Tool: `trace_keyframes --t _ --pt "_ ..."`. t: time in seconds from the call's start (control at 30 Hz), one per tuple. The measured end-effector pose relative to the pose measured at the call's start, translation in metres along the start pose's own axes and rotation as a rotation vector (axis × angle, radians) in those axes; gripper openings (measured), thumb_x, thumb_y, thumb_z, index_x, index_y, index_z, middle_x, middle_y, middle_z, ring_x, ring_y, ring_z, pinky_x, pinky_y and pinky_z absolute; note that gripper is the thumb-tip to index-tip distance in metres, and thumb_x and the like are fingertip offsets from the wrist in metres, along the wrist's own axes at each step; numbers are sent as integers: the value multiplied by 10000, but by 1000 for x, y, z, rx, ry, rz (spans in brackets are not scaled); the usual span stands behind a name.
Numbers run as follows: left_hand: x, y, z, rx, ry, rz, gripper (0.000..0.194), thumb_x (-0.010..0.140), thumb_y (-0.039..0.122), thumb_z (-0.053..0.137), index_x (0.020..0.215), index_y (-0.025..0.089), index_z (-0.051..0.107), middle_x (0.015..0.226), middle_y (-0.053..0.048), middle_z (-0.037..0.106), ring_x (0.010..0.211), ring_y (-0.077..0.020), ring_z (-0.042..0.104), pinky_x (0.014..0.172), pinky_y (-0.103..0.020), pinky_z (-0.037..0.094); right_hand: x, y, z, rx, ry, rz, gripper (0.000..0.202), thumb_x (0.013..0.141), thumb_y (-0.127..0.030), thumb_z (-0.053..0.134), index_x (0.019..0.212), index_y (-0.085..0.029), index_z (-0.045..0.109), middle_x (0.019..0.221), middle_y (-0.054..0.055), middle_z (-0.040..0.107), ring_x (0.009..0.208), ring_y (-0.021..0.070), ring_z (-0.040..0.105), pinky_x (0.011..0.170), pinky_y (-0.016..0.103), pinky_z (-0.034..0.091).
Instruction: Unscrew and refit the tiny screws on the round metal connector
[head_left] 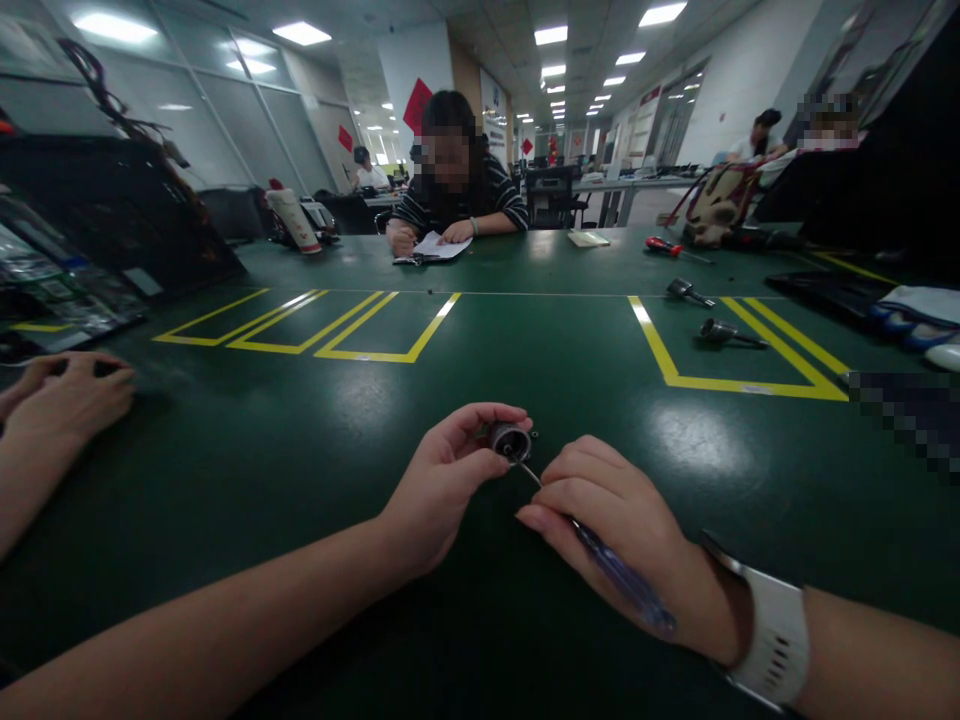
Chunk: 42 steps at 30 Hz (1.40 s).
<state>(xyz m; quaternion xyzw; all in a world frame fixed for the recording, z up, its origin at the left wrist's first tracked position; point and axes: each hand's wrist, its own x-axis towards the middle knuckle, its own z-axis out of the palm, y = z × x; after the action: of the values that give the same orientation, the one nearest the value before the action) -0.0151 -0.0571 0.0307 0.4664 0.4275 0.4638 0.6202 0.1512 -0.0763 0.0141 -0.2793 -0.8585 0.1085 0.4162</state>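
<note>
On the green table [525, 340], yellow tape [705, 384], two metal parts [681, 289] [718, 330], a red screwdriver [664, 246] and apparently a notepad [589, 239] are seen.

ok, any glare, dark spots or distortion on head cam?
Head view: pale glare patches on the table, none over the metal part; head view: its inside is dark, tip of the screwdriver hard to make out; head view: wide-angle stretch toward the edges.

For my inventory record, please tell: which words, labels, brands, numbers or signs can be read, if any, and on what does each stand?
No text is readable.
White container: red marking, too blurred.
Poster in the background: too small.
Pale label on yellow tape: too small.
</note>
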Motion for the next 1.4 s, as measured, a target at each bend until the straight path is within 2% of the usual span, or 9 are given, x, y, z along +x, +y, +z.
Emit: trace_keyframes --t 0.2,0.53,0.77,0.93,1.03,1.1,1.23,1.3,1.4 --pt "1 -3 0 22 -11 19 263 685 66 604 929 162 628 1035 -61 672 1055 -218 592 936 -353 432 -3 2 4 -77 -11 -32 172 883 -180 530 753 -119 625 708 48 614 686 147 509 628 293 405" --pt "2 -3 7 58 75 45 154 689 68 616 811 157 640 933 -47 696 946 -201 643 879 -345 469 -1 -2 2 -107 -28 -64 206 896 -203 508 736 -127 614 693 52 607 683 158 497 615 300 404" --pt "2 -3 8 86 81 22 127 703 69 593 788 153 635 940 -44 697 920 -186 642 854 -337 482 0 -2 4 -108 -72 -37 222 895 -198 500 716 -122 609 691 58 604 673 162 500 611 309 401" --pt "3 -4 7 80 85 17 128 705 67 591 794 150 629 958 -47 697 922 -185 641 857 -340 486 0 -5 0 -20 26 -1 172 879 -176 510 731 -137 589 671 50 598 659 155 517 628 313 416" --pt "6 -5 3 74 85 8 124 705 83 607 807 149 632 962 -51 697 918 -190 643 869 -351 485 0 -4 -6 97 150 104 191 884 -171 464 720 -161 562 656 32 585 643 144 523 630 309 426" --pt "8 -5 0 86 75 -5 136 711 91 614 829 152 640 979 -51 694 913 -184 644 884 -353 481 2 0 -8 182 187 274 219 895 -220 450 716 -174 568 651 20 580 618 136 527 586 287 425" --pt "10 -3 -3 97 85 -18 171 718 111 626 878 164 653 1018 -55 681 952 -190 636 922 -368 460 7 16 -6 422 71 642 296 898 -357 449 715 -172 591 659 19 610 617 143 571 558 276 446" --pt "9 -2 -3 99 94 -19 211 698 100 632 896 164 659 992 -57 685 964 -202 632 937 -381 447 8 23 -4 470 34 728 317 893 -369 453 691 -168 589 632 13 608 615 146 578 581 287 455" --pt "8 0 -2 105 96 -28 277 671 90 638 937 165 656 940 -58 692 970 -216 628 950 -397 432 9 26 -3 428 12 780 326 890 -367 458 673 -164 592 630 14 606 617 149 573 589 295 446"
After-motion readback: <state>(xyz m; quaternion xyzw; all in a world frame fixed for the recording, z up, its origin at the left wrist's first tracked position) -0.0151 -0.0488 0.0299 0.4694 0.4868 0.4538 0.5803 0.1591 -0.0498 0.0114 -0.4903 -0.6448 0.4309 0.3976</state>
